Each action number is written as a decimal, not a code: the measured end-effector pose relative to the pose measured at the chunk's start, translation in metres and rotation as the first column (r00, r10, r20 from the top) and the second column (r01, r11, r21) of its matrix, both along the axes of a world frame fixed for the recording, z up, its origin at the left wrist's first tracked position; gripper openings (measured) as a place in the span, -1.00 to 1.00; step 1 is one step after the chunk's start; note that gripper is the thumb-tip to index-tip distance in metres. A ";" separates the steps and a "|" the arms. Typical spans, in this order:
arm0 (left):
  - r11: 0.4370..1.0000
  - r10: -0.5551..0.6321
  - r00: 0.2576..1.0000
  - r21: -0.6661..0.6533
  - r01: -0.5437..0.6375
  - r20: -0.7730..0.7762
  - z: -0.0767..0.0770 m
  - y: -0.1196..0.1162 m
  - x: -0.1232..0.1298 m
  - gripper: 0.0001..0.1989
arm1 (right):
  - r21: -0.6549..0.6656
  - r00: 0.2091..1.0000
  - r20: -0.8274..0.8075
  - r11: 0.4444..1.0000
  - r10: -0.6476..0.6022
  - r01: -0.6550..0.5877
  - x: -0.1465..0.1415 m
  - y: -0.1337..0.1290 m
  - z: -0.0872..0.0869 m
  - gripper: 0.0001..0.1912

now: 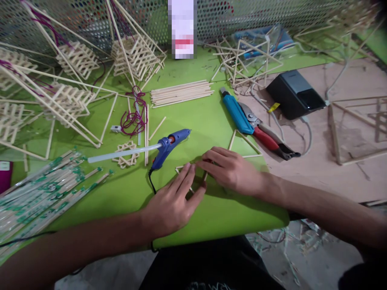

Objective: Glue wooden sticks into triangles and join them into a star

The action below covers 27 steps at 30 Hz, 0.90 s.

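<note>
My left hand (173, 201) lies low over the green tabletop, its fingers pressing on a small frame of wooden sticks (178, 170). Its thumb reaches the lower end of a short wooden stick (205, 176). My right hand (234, 171) pinches that stick from the other side, fingertips close to those of the left. Much of the frame is hidden beneath the fingers, so its joints cannot be made out. Just beyond the left hand rests a blue glue gun (166, 151) with a long glue stick in its back. A triangle of sticks (250, 147) lies beyond the right wrist.
Red-handled pruning shears (266, 141) and a blue cutter knife (237, 114) lie right of centre. A black box (294, 94) with cables is behind them. Loose sticks (181, 94) form a bundle. Stick structures (136, 58) and wrapped chopsticks (45, 193) fill the left.
</note>
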<state>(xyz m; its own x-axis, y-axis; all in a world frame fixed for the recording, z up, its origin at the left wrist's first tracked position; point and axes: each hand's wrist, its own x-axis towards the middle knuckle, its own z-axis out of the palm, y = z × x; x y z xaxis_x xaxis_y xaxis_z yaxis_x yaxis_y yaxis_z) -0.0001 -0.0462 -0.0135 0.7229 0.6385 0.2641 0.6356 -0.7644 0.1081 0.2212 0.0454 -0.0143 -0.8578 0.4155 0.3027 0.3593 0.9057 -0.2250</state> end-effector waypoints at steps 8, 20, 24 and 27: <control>1.000 0.026 0.999 -0.014 -0.026 -0.023 -0.001 0.001 0.001 -0.44 | 0.026 1.000 -0.004 1.000 0.006 -0.006 0.000 0.000 -0.001 -0.76; 0.999 0.025 0.998 -0.046 -0.027 -0.051 -0.001 0.001 0.001 -0.43 | 0.015 1.000 -0.007 1.000 0.011 -0.011 0.001 0.000 -0.001 -0.76; 0.999 0.028 0.999 -0.043 -0.030 -0.046 -0.001 0.001 0.001 -0.44 | 0.026 1.000 0.006 1.000 0.002 -0.002 0.001 -0.001 -0.001 -0.76; 0.999 0.024 0.999 -0.030 -0.025 -0.047 -0.001 0.001 0.001 -0.41 | 0.033 1.000 0.012 0.999 -0.001 0.001 0.001 -0.001 -0.001 -0.76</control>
